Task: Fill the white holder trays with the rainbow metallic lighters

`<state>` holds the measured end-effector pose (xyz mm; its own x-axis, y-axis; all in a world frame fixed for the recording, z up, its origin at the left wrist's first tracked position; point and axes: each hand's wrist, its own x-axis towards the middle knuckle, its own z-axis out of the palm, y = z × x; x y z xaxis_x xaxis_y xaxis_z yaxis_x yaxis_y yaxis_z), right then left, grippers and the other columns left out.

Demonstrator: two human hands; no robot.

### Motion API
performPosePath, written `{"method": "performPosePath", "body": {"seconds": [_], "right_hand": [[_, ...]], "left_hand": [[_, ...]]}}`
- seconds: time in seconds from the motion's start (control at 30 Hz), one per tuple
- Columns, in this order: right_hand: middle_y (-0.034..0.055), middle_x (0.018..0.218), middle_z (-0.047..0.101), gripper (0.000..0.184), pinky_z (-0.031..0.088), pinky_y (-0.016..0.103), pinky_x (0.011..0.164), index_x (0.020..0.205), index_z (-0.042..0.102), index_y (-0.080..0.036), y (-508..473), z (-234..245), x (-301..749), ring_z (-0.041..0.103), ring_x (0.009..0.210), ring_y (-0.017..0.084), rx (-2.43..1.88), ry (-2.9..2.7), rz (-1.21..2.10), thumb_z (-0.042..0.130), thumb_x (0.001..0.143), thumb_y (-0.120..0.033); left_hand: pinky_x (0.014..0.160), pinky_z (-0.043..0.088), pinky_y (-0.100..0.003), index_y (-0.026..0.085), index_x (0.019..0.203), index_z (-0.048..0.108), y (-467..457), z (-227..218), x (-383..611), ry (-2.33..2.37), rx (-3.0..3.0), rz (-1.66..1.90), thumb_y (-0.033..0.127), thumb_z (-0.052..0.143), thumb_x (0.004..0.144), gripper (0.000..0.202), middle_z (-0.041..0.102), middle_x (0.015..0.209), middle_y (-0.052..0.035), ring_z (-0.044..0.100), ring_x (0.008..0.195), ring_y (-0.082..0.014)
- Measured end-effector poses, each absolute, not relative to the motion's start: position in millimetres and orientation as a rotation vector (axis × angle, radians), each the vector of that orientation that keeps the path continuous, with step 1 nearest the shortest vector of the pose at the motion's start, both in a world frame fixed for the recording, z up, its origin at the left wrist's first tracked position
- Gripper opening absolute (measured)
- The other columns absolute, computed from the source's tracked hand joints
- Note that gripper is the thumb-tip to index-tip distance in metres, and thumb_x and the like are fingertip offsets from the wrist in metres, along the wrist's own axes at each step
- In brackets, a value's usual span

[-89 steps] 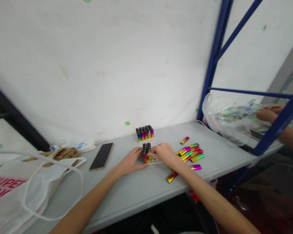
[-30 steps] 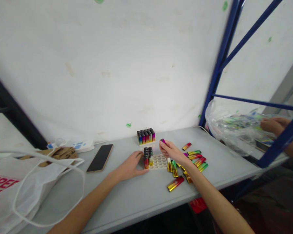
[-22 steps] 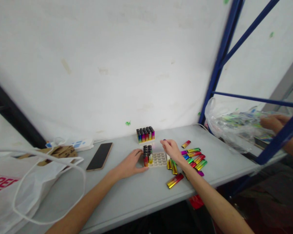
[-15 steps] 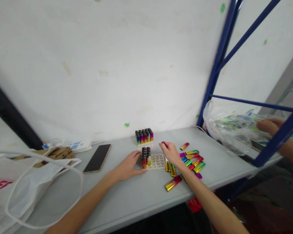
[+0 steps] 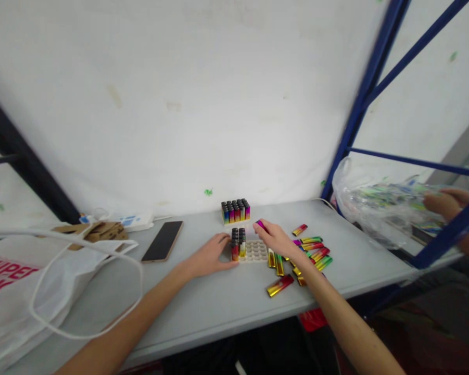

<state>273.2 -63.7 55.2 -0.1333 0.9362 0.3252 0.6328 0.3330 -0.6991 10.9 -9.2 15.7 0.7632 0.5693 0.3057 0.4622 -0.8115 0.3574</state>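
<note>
Thumb and fingers spread in a loose cup, the left hand (image 5: 212,255) rests against upright black-topped metallic lighters (image 5: 238,246) at the left end of a cream plastic pocketed tray (image 5: 255,251); the right hand (image 5: 275,237) pinches a small purple metallic piece (image 5: 260,225) near its far right corner. Bracing the tray and lowering straight should suit those pockets. Leftmost sit a white red-lettered bag (image 5: 15,307) and looping white cable (image 5: 72,337), then a flat black phone (image 5: 163,241); loose glossy multicoloured pieces (image 5: 319,254) crowd the tray's right side.
</note>
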Motion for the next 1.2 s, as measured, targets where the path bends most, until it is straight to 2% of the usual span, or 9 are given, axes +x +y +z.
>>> {"method": "performPosePath", "body": {"seconds": [0.07,0.17,0.23,0.33,0.47,0.6,0.7,0.87,1.2], "right_hand": [[-0.0024,0.070,0.056,0.041,0.037,0.027,0.065,0.082,0.051,-0.021,-72.5,66.8,277.7,0.050,0.066,0.015,-1.320,-2.034,0.526,0.039,0.106,-0.052],[0.0020,0.078,0.060,0.045,0.040,0.028,0.073,0.079,0.056,-0.020,-83.5,80.9,283.1,0.054,0.074,0.016,-1.207,-2.241,0.437,0.044,0.106,-0.053],[0.0014,0.072,0.058,0.050,0.039,0.028,0.070,0.073,0.058,-0.019,-87.7,85.5,284.2,0.051,0.069,0.015,-1.217,-2.314,0.401,0.046,0.105,-0.055],[-0.0023,0.059,0.052,0.054,0.033,0.026,0.060,0.069,0.060,-0.017,-89.6,86.5,281.4,0.044,0.057,0.013,-1.277,-2.335,0.523,0.048,0.104,-0.056],[0.0005,0.068,0.065,0.048,0.035,0.025,0.060,0.078,0.068,-0.015,-88.5,83.2,272.3,0.052,0.060,0.013,-1.237,-2.281,0.621,0.052,0.103,-0.053],[0.0030,0.072,0.071,0.037,0.037,0.025,0.062,0.086,0.073,-0.015,-88.0,75.6,261.6,0.057,0.062,0.015,-1.275,-2.346,0.570,0.057,0.103,-0.044],[0.0084,0.079,0.074,0.033,0.041,0.027,0.068,0.089,0.073,-0.014,-88.0,68.6,252.5,0.064,0.071,0.020,-1.387,-2.386,0.420,0.056,0.104,-0.038],[0.0171,0.097,0.076,0.034,0.047,0.031,0.076,0.108,0.071,-0.012,-85.7,64.6,238.9,0.072,0.086,0.027,-1.548,-2.411,0.208,0.054,0.106,-0.042],[0.0184,0.099,0.076,0.040,0.049,0.031,0.079,0.108,0.071,-0.011,-82.9,66.8,253.0,0.072,0.091,0.027,-1.443,-2.486,0.274,0.051,0.106,-0.046]], "left_hand": [[0.115,0.046,-0.049,0.018,0.134,0.058,-10.0,16.8,11.3,0.802,2.687,0.590,0.053,0.076,0.085,0.062,0.060,0.135,-0.0161,0.058,0.128,-0.0339],[0.116,0.044,-0.050,0.017,0.134,0.058,-11.1,18.1,11.6,0.800,2.675,0.579,0.053,0.076,0.085,0.063,0.060,0.136,-0.0169,0.057,0.129,-0.0344],[0.116,0.044,-0.049,0.016,0.135,0.057,-11.3,18.0,11.5,0.807,2.674,0.563,0.054,0.076,0.085,0.065,0.059,0.137,-0.0175,0.056,0.130,-0.0344],[0.116,0.044,-0.048,0.017,0.136,0.056,-10.9,17.1,11.1,0.806,2.674,0.572,0.054,0.077,0.085,0.066,0.059,0.138,-0.0165,0.056,0.129,-0.0337],[0.114,0.045,-0.049,0.018,0.134,0.057,-10.8,17.4,11.0,0.795,2.669,0.580,0.055,0.075,0.086,0.063,0.060,0.136,-0.0154,0.057,0.128,-0.0338],[0.114,0.045,-0.049,0.018,0.133,0.058,-11.5,18.8,11.4,0.803,2.669,0.566,0.053,0.076,0.086,0.061,0.060,0.135,-0.0154,0.057,0.128,-0.0339],[0.114,0.045,-0.049,0.019,0.133,0.058,-11.1,18.0,11.6,0.800,2.668,0.579,0.053,0.077,0.085,0.062,0.060,0.135,-0.0150,0.056,0.128,-0.0340],[0.113,0.046,-0.048,0.018,0.130,0.059,-8.2,14.4,11.0,0.792,2.675,0.603,0.052,0.078,0.084,0.060,0.061,0.134,-0.0153,0.058,0.127,-0.0340],[0.114,0.046,-0.048,0.020,0.127,0.061,-9.5,18.1,10.8,0.759,2.682,0.634,0.049,0.076,0.085,0.053,0.062,0.134,-0.0135,0.058,0.126,-0.0330]]}}
